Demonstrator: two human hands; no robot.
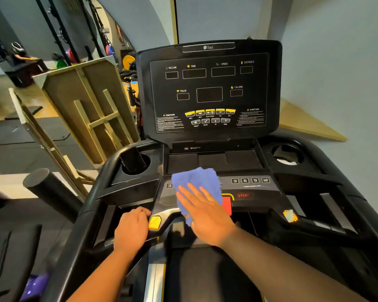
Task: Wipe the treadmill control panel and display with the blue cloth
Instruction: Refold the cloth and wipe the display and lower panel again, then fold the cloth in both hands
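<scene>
Blue cloth (pixel 194 184) on control panel (pixel 251 188)

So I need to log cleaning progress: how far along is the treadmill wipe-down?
Nothing shows as finished. In hand: the right hand presses the blue cloth flat on the lower button strip, covering its middle, while the left hand grips the handlebar. Left: the upright display, which the cloth isn't touching.

open tray (pixel 214 160) above cloth (pixel 194 182), upright display (pixel 208 88) behind, cup holders (pixel 287 156) flanking
</scene>
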